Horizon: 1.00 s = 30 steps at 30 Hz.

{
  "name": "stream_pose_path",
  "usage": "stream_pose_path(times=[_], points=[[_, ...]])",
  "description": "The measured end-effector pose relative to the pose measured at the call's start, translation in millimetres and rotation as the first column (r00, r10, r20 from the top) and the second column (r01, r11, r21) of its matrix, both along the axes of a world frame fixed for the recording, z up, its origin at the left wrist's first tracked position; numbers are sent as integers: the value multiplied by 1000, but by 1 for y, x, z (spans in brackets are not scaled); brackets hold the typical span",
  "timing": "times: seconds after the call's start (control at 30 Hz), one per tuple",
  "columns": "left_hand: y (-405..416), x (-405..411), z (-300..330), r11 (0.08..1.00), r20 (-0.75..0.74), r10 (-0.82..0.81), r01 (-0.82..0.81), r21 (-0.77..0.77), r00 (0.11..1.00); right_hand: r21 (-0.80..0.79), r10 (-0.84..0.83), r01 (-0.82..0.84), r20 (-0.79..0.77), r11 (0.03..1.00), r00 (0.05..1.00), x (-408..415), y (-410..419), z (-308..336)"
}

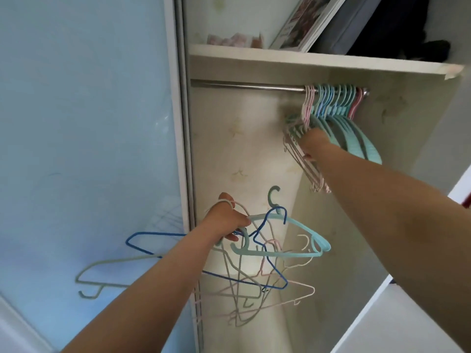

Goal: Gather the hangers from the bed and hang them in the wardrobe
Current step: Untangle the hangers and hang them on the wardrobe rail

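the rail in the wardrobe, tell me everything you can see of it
The rail is a shiny, round bar that looks like metal, running level across the wardrobe just under the white shelf. Its left stretch is bare. At its right end a tight row of hangers, pink, teal and blue, hooks over it. The right hand touches those hangers lower down, not the rail itself. Its far right end shows near the side wall, but how it is fixed there is unclear.

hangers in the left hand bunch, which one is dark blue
The dark blue wire hanger in the left hand; the others there are teal plastic, pale pink or off-white.
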<state>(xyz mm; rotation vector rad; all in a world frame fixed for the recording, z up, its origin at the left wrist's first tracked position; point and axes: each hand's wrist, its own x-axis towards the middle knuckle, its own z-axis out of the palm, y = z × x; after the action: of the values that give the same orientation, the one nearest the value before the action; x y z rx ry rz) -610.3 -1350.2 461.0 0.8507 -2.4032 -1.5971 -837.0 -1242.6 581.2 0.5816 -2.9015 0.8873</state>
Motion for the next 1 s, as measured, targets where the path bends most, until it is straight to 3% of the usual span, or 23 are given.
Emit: stream_pose_path(times=[0.07, 0.13, 0.2, 0.23, 0.33, 0.43, 0.5, 0.6, 0.67, 0.7, 0.73, 0.8, 0.83, 0.93, 1.0], points=[[0, 3, -1, 999, -24, 17, -16, 40, 1000, -53, -53, 54, 6, 997, 999, 4, 5, -10], [3, 6, -2, 998, -33, 29, -27, 56, 999, -109, -137, 116, -211, 987, 968, 12, 13, -27], [6, 8, -5, 996, -29, 47, -45, 73, 998, -270, -87, -45, -457, 962, 885, 40, 23, -48], [7, 9, -7, 995, -28, 53, -50, 85, 998, -332, -34, -152, -493, 931, 870, 59, 30, -63], [10, 13, -11, 992, -38, 57, -53, 116, 998, -405, 118, -259, -341, 877, 933, 109, 49, -113], [13, 19, -14, 992, -38, 33, -28, 126, 999, -430, 80, -118, -106, 895, 991, 135, 63, -163], [15, 26, -15, 992, -44, -3, 9, 122, 999, -380, 3, -17, -36, 925, 999, 141, 75, -187], [12, 37, -19, 991, -80, -79, 87, 103, 994, -102, -5, -6, -107, 995, 994, 139, 98, -203], [11, 45, -22, 988, -85, -121, 128, 86, 989, 138, 47, -35, -90, 990, 995, 140, 109, -208], [11, 47, -24, 986, -85, -131, 138, 90, 988, 173, 44, -29, -80, 984, 996, 142, 112, -209], [12, 50, -25, 984, -87, -136, 145, 107, 987, 145, 19, -3, -109, 989, 994, 145, 113, -211], [13, 55, -29, 978, -92, -132, 145, 153, 987, -93, -108, 95, -153, 991, 982, 159, 109, -210], [14, 56, -32, 975, -91, -127, 141, 169, 988, -203, -150, 127, -99, 971, 984, 166, 105, -207], [16, 61, -36, 970, -70, -130, 142, 197, 989, -149, 7, 10, 108, 989, 994, 182, 90, -197], [18, 63, -36, 969, -45, -145, 152, 195, 988, -232, 122, -64, 244, 970, 962, 184, 82, -191]])
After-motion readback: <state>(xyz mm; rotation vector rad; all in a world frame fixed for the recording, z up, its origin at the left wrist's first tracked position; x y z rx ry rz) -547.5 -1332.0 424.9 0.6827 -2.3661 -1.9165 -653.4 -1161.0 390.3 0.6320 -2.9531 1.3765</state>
